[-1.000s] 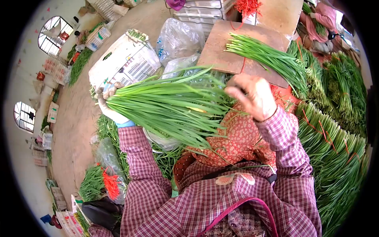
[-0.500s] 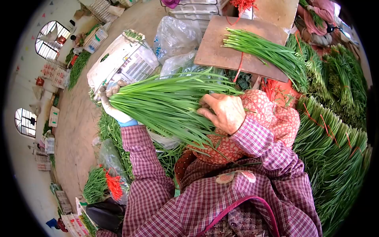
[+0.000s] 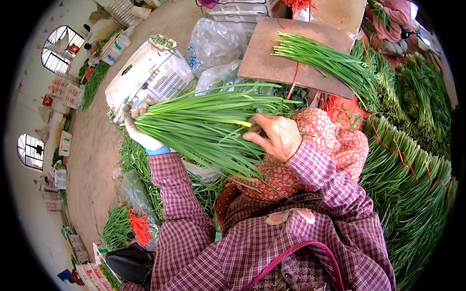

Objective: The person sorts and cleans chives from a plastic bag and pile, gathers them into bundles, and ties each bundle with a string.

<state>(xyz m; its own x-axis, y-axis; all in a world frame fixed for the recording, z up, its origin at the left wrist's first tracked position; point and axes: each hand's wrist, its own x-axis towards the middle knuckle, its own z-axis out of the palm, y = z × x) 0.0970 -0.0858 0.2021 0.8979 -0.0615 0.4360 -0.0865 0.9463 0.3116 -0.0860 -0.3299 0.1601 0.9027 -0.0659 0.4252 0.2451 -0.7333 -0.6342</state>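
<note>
My left hand (image 3: 141, 125), in a stained white glove with a blue cuff, is closed around one end of a loose bunch of garlic chives (image 3: 204, 127). The long green leaves fan out to the right above my lap. At the spread side of the bunch, my bare right hand (image 3: 276, 137) has its thumb and forefinger pinched on a yellow chive leaf (image 3: 239, 122). Its fingertips are partly hidden. A second bunch of chives (image 3: 320, 58) lies on a brown board (image 3: 264, 58) ahead, with a red tie (image 3: 294, 80) under it.
Stacked chive bundles (image 3: 403, 194) with red ties are piled on my right. A white crate (image 3: 167, 80) and clear plastic bags (image 3: 216, 43) stand ahead left. Loose greens (image 3: 141, 169) and red ties (image 3: 140, 227) lie at the left. Another person (image 3: 388, 29) is at the far right.
A yellow leaf now shows at my right fingertips, and that hand has shifted slightly. My left hand keeps its hold on the bunch.
</note>
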